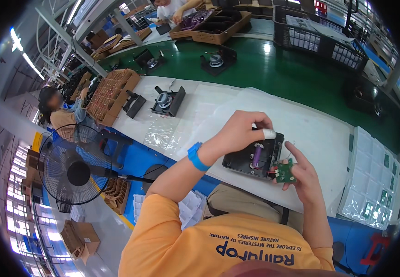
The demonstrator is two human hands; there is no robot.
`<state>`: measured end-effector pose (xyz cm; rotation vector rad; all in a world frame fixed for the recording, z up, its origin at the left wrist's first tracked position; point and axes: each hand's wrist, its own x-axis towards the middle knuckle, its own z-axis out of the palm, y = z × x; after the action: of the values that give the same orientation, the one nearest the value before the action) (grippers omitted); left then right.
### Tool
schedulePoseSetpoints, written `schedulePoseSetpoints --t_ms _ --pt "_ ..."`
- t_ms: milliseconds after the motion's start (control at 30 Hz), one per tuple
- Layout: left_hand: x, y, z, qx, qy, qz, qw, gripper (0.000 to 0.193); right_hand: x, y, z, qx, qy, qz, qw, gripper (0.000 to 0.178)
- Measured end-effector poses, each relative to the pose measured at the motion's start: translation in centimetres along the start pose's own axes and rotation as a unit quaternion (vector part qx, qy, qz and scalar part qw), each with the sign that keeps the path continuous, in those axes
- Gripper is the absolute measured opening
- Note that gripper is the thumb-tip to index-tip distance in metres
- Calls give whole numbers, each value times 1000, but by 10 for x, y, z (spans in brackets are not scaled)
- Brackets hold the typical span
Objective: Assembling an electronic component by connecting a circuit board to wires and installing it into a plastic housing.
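Left hand curled at black housing (hold unclear); right hand, 1 finger extended, grips green board.

We are in a factory workshop, one that assembles electronics. On a white-covered surface we see an open black case near a green circuit board, with a pale divided tray of similar boards to the right. Speakers in black shells sit farther off, some along a green strip. Two other people, cardboard boxes, tube lights and a large fan (black-caged, at our left) complete the hall.
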<state>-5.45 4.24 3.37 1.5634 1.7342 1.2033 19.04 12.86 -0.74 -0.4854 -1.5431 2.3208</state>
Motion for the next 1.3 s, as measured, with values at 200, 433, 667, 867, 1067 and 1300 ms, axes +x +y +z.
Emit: schedulePoseSetpoints --t_ms 200,433,667,867,1067,1300 --pt "-32 0 0 54 77 12 995 13 8 -1 13 29 81 -7 996 75" --pt "-47 -5 11 -10 97 13 995 14 27 12 12 6 46 -13 999 61" --pt "-51 -20 27 -77 85 -4 993 18 26 25 11 -35 73 -24 996 44" --pt "-49 -15 37 -71 90 -17 993 22 20 26 11 -86 85 -54 991 43" --pt "-49 -20 31 -94 64 -44 993 23 19 24 8 -95 100 -76 988 41" --pt "-45 -13 27 -163 38 -101 981 24 19 24 7 -114 94 -100 984 40"
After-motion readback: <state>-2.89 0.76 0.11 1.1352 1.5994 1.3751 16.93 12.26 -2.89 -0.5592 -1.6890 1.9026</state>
